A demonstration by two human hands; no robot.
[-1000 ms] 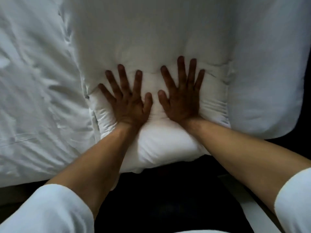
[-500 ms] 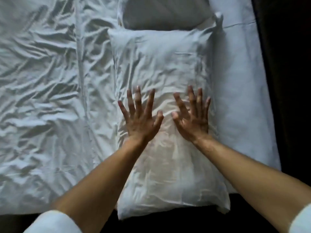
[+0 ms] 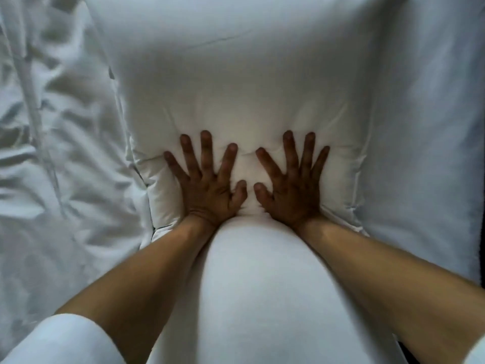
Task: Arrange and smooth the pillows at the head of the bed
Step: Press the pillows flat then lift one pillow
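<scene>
— Down on the white pillow (image 3: 249, 82) at the right side of the bed, both palms are flat! Left hand (image 3: 207, 189) and right hand (image 3: 291, 191) sit side by side, thumbs nearly meeting but apart.

— Fingers?

— Spread wide on both hands, pressed into the fabric, gripping nothing. The filling dents under the heels of the palms and bulges up between the wrists toward the camera.

— Different from half a second ago?

— Very. Then the hands were partway up a crinkled pillowcase, the whole pillow in view with a second pillow above it. Now the view is much closer, the pillow fills the frame, its surface reads smoother, and the hands press lower, near its close end. It looks much like the pose a full second back.

— And around it?

— Rumpled sheet (image 3: 52, 143) to the left, touching the pillow's edge; a flatter white sheet surface (image 3: 430, 153) to the right. White sleeve (image 3: 63, 340) at the left forearm, bottom corner.
</scene>
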